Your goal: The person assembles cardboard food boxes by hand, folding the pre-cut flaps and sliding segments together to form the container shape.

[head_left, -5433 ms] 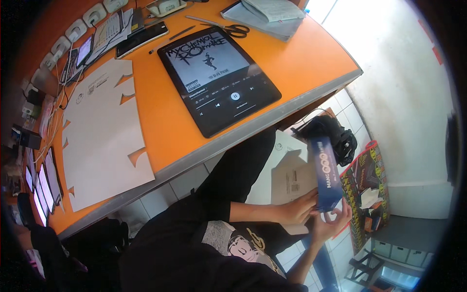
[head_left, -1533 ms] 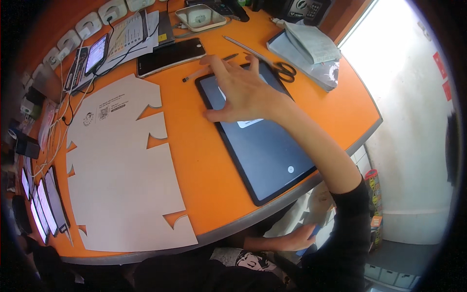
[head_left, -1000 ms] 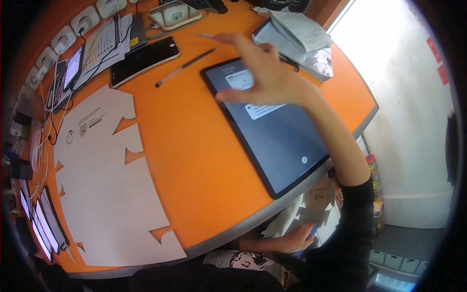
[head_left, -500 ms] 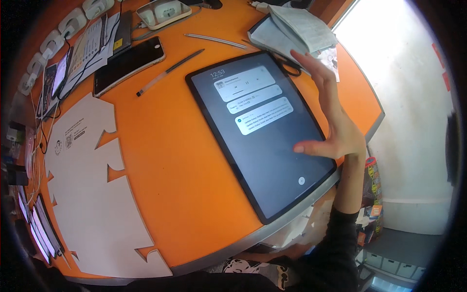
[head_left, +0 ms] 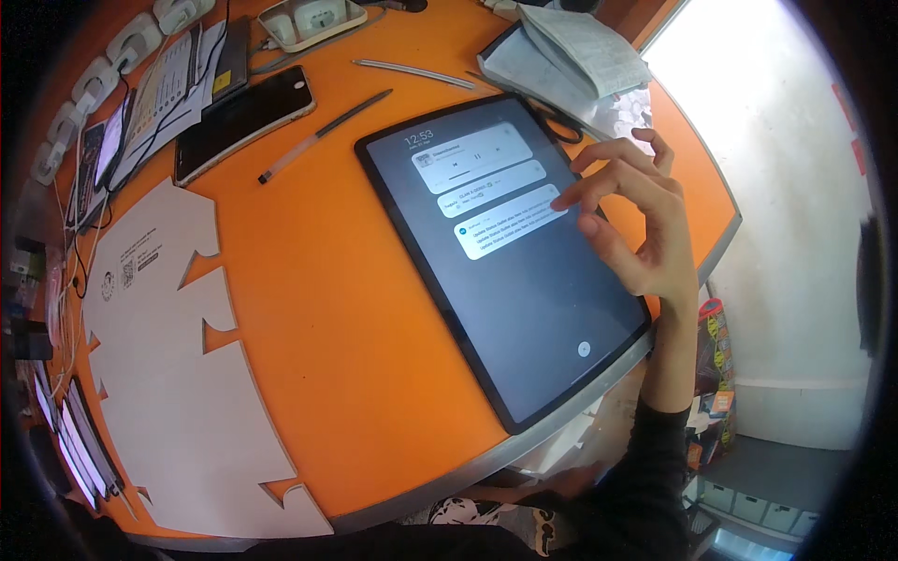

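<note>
A large tablet (head_left: 505,309) with a dark frame lies tilted on the orange table, its screen lit with a clock and several pale notification panels. Over its right edge hovers my right hand (head_left: 641,210), fingers bent and apart, holding nothing. The index fingertip is at the right end of the lowest notification panel (head_left: 496,229); whether it touches the glass I cannot tell. My thumb points toward the screen just below that finger. My left hand does not show.
Left of the tablet lies a flat white notched cardboard sheet (head_left: 178,374). Behind are a pen (head_left: 327,136), a silver stick-like pen (head_left: 412,73), a dark phone (head_left: 248,122), papers (head_left: 173,93) and a folded grey pouch (head_left: 580,56). White plug sockets (head_left: 131,42) line the far left.
My right hand has gone from spread fingers to bent ones, and the index fingertip has come down over the lowest notification panel. The view has shifted slightly.
</note>
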### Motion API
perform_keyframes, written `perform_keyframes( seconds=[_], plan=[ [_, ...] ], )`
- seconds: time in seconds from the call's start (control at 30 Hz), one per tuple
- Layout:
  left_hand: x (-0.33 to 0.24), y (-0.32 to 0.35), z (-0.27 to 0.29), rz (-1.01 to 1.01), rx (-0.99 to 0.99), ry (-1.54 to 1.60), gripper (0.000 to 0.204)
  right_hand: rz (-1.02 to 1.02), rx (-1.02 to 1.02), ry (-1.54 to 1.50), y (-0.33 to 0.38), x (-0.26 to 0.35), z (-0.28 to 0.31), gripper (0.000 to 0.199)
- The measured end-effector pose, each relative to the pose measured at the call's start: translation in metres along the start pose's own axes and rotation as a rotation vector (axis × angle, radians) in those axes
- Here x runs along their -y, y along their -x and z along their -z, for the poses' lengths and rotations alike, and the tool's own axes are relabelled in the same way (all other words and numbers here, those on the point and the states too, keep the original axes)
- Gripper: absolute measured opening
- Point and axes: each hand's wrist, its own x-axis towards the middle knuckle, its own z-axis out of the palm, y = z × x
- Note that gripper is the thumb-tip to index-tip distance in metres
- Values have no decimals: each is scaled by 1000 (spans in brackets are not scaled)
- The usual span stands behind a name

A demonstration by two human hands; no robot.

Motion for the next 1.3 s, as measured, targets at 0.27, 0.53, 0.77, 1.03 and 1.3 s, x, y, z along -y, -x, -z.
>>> perform_keyframes(
  seconds=[0.27, 0.53, 0.77, 1.03, 1.3],
  plan=[
    [-3, 1, -1, 21, 20, 28, 54, 53, 41, -139, -1, 10, -13, 13],
    [-5, 1, -3, 37, 39, 53, 54, 34, -61, -54, 3, -7, -7, 5],
    [-6, 1, -2, 52, 49, 65, 54, 130, 132, -332, -1, 3, 3, 13],
    [-14, 5, -1, 84, 72, 75, 54, -119, -460, 38, 9, 3, 4, 19],
    [11, 8, -21, -37, -152, 22, 46, -601, -556, -19, 145, 88, 76, 11]
  ],
)
